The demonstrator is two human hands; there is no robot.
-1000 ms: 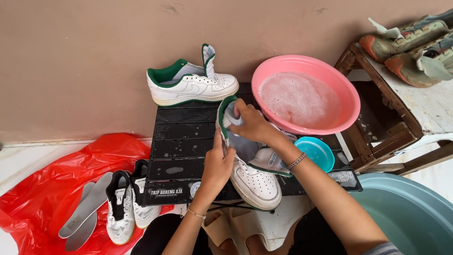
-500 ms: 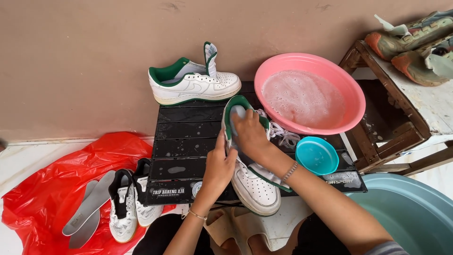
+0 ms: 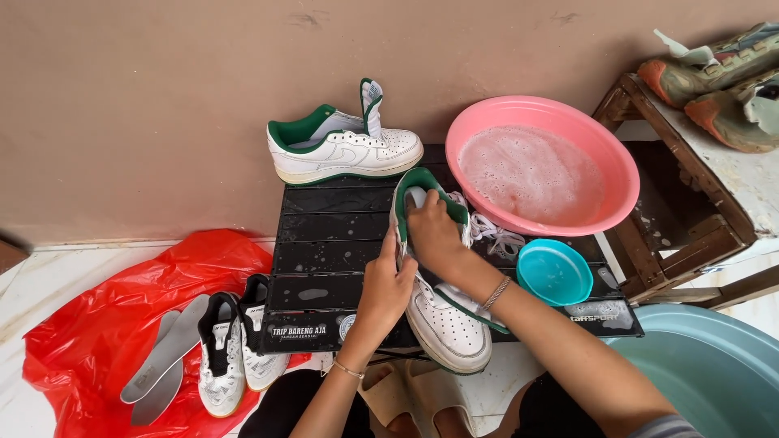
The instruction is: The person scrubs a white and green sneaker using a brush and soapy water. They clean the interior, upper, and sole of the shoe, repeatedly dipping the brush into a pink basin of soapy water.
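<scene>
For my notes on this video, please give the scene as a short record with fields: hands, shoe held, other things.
left hand: grips side of white and green shoe
right hand: pressed into the shoe's opening
shoe held: lies on black slatted table, toe toward person
second shoe: upright on the table's far edge
pink basin: foamy water
teal bowl: beside basin
red plastic sheet: holds white shoes and insoles

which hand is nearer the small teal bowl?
Right. The right hand is inside the white shoe, just left of the teal bowl; the left hand grips the shoe's far side.
</scene>
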